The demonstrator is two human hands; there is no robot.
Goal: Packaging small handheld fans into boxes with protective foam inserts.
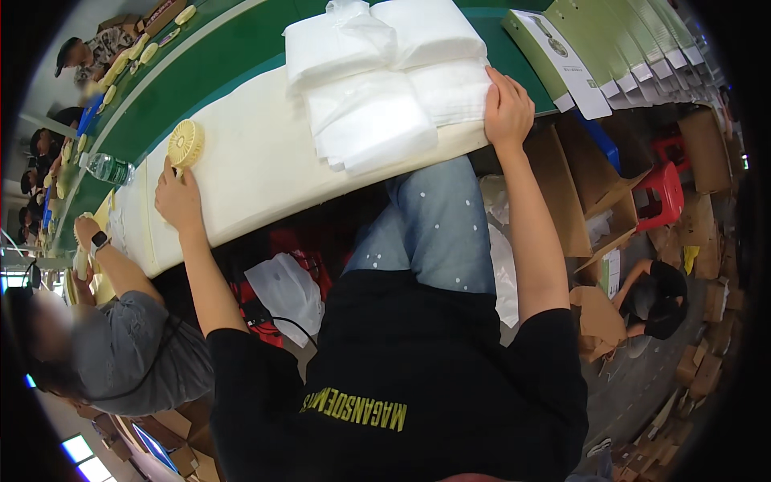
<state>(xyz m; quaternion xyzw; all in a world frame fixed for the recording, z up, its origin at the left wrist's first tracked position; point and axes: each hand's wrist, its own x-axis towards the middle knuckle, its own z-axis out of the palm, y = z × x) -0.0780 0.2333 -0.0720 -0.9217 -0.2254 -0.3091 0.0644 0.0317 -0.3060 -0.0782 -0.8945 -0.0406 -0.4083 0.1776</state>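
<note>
My left hand (178,197) grips the handle of a small pale yellow hand fan (185,143), which stands on the white padded table top (265,169) near its left part. My right hand (507,103) reaches to the right end of the table. Its fingers are curled on the edge of a pile of white plastic bags (377,76). The pile is loose and spreads over the table's far side. Between my arms, my jeans-clad leg (434,225) shows below the table edge.
A green conveyor belt (217,56) runs behind the table, with more yellow fans far left. A row of green-and-white boxes (594,48) lies at the upper right. A water bottle (108,167) and a person in grey (120,345) are on my left. Cardboard boxes (578,193) and a red stool (662,193) stand below right.
</note>
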